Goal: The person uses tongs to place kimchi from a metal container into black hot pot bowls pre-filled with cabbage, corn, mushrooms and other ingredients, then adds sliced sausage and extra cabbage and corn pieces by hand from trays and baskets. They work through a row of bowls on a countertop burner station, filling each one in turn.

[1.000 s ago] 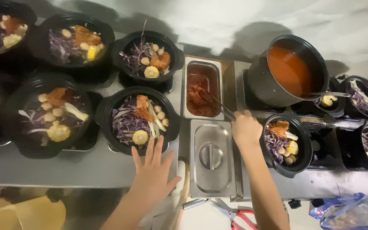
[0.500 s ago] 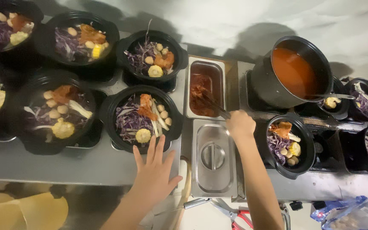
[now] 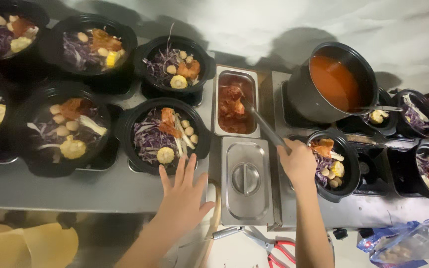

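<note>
My right hand (image 3: 298,162) grips metal tongs (image 3: 261,122) whose tips reach into an open steel tray of red kimchi (image 3: 232,107). My left hand (image 3: 182,195) lies flat with fingers spread on the steel counter (image 3: 65,191), its fingertips at the near rim of a black bowl (image 3: 162,134) filled with purple cabbage, corn and mushrooms. A lidded steel container (image 3: 245,179) sits between my two hands. Just right of my right hand stands another filled black bowl (image 3: 332,163).
Several more filled black bowls (image 3: 70,130) crowd the left counter. A black pot of red broth (image 3: 334,82) with a ladle stands at the right, with more bowls (image 3: 415,112) beyond. Red-handled scissors (image 3: 274,246) and a plastic bag (image 3: 409,243) lie near the front edge.
My right hand has slid slightly toward me with the tongs still in the kimchi tray. My left hand stays spread on the counter by the bowl.
</note>
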Available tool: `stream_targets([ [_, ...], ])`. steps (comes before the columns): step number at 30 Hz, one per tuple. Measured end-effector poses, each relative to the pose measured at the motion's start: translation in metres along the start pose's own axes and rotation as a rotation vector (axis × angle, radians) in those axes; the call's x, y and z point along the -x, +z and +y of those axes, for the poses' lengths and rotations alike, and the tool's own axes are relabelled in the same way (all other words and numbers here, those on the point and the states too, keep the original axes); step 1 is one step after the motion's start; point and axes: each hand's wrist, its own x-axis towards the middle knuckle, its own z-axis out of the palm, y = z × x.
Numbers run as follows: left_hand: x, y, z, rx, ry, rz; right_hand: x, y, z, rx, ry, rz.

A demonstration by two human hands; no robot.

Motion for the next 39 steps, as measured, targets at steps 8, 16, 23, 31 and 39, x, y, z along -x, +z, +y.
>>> stream_targets([
  [8,0.002,0.004,0.003,-0.023,0.001,-0.01,0.011,0.043,0.027,-0.614,0.378,-0.213],
  [16,0.003,0.004,-0.006,-0.01,-0.007,-0.016,0.041,0.09,0.06,-1.264,0.628,-0.333],
  [23,-0.001,-0.037,-0.039,-0.042,0.04,0.156,0.048,0.049,0.013,-1.349,0.533,-0.338],
  [31,0.028,-0.141,-0.152,-0.195,-0.078,0.297,0.023,0.022,-0.179,-1.337,0.291,-0.552],
  [39,0.091,-0.219,-0.296,-0.245,-0.235,0.306,-0.054,0.125,-0.44,-1.286,0.074,-0.691],
])
